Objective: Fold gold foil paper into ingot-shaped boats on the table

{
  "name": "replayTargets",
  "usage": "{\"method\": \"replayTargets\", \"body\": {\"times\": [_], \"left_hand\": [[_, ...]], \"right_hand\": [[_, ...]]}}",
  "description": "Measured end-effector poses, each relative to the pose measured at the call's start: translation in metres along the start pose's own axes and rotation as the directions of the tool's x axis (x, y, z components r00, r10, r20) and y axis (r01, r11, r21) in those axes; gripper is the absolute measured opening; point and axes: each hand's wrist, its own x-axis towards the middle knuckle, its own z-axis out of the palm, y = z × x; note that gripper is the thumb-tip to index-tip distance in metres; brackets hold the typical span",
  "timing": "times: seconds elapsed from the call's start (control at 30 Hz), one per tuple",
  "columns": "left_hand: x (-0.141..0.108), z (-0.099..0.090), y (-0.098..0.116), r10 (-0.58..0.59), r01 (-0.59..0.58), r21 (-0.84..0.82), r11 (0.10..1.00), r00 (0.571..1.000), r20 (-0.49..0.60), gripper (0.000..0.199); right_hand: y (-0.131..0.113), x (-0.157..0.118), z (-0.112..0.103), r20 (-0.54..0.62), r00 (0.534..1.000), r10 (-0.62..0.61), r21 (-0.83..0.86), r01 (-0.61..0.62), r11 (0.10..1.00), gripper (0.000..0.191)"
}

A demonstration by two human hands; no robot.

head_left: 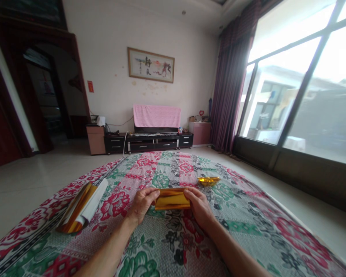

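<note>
Gold and white, near the left edge of the floral cloth (115,204): a loosely curled sheaf of foil paper (80,209), set off to the side, presumably for leaving elbow room yet staying within reach. Open at the end, sleeve-like, with gold and white layers nested inside. Impossible to tell table from bed under the cloth.

Past the far edge, leftmost, a pinkish cabinet (96,140), seemingly closed. Next along, a black TV cabinet (165,145) with drawers (115,146) pushed in, contents hidden.

Back over the cloth, a left hand (145,198) with grip closed, thumb and fingers pinching one end of a gold foil sheet (173,201). Held crosswise over the middle, between left and right edges, apparently folded or curled along the length; pinched at both ends probably for keeping it taut and even.

Behind, a pink towel (157,115) draped over a dark panel (155,130), perhaps against dust.

At the sheet's other end, a right hand (200,204), grip likewise closed on the foil. Just beyond, apart from the fingers and toward the far right, a folded gold foil piece (209,181), boat-like, perhaps parked there for safekeeping; too blurred for judging any hollow.
</note>
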Motion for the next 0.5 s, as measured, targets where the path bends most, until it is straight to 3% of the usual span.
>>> {"method": "replayTargets", "body": {"times": [0.5], "left_hand": [[-0.0008,-0.0001,0.0002,0.006,-0.006,0.008,1.000,1.000,0.000,0.032]], "right_hand": [[-0.0007,0.0003,0.0015,-0.021,1.000,0.009,-0.021,-0.009,1.000,0.027]]}}
